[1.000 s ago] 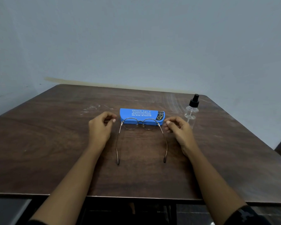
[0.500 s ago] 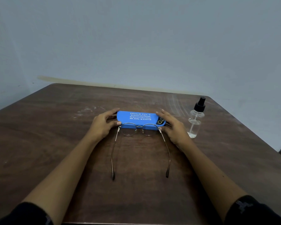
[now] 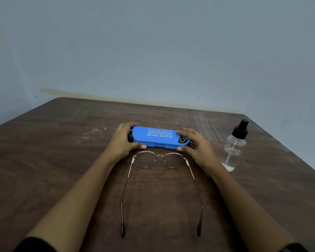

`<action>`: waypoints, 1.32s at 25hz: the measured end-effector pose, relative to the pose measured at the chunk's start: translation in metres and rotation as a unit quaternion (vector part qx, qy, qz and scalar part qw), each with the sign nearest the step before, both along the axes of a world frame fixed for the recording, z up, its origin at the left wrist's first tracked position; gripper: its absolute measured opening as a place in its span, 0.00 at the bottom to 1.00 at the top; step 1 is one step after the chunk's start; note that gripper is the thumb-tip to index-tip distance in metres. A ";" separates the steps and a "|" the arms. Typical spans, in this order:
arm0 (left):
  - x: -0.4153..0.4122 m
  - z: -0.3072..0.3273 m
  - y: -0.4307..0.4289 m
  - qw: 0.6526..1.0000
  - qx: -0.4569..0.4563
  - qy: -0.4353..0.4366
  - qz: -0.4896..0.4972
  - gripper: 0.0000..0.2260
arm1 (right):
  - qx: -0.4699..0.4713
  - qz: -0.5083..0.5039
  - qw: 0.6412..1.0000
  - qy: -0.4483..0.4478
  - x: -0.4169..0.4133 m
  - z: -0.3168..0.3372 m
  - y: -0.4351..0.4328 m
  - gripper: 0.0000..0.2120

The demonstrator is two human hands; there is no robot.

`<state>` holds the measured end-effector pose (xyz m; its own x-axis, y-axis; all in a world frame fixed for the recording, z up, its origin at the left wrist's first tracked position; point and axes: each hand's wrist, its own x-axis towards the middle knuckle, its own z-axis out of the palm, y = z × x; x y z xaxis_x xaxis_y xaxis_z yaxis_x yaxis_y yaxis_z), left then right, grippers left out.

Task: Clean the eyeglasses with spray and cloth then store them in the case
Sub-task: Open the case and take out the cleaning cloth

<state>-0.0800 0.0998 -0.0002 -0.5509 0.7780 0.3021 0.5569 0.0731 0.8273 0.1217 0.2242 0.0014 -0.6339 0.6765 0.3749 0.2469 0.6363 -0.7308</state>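
— Looking down through the head camera, I see both forearms reaching forward over the table (image 3: 44,160), roughly parallel, wrists low, with dark sleeves just showing at the bottom corners.

— What are your hands on?

— My left hand (image 3: 123,142) grips the left end of the blue case (image 3: 158,136). Its fingers curl over the far side and the thumb presses the near front edge. My right hand (image 3: 196,148) grips the right end the same way, with fingers laid over the top by the dark logo patch and the thumb tip on the front edge. So both hands are clamped on the case, one at each end.

— Is the case open?

— No, the lid is down, white lettering facing up. It lies crosswise in front of me. I cannot tell whether it sits on the wood or is raised a little.

— And the eyeglasses?

— The eyeglasses (image 3: 160,160) lie on the table just on my side of the case, between my wrists. The round lenses are near the case and both temples are unfolded, pointing back toward me. Neither hand touches them, though my left thumb is close to the left hinge.

— The spray?

— The spray bottle (image 3: 234,150) stands upright to the right of my right hand, apart from it. It is clear plastic with a black nozzle and a little liquid at the bottom. A plain grey wall (image 3: 153,51) rises behind the table.
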 end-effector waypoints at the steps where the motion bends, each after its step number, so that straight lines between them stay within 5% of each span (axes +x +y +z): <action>1: -0.001 -0.001 0.003 1.000 -0.011 0.019 0.004 0.34 | 0.014 0.002 1.000 -0.002 -0.002 0.001 0.001 0.23; 13: -0.004 -0.003 0.008 0.998 -0.028 0.058 0.012 0.30 | 0.249 0.054 0.967 -0.022 -0.029 0.006 0.013 0.15; 21: -0.005 -0.001 0.008 0.998 -0.039 0.032 0.021 0.31 | 0.452 0.065 0.889 -0.044 -0.036 0.008 0.021 0.15; 33: -0.009 -0.001 0.010 0.998 -0.050 0.033 0.014 0.31 | 0.547 0.062 0.834 -0.030 -0.041 0.010 0.018 0.12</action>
<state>-0.0895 0.1096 -0.0014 -0.5545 0.7903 0.2608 0.6064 0.1691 0.7769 0.0806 0.2419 0.0117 -0.7136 -0.1215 0.6900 0.1448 0.9380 0.3149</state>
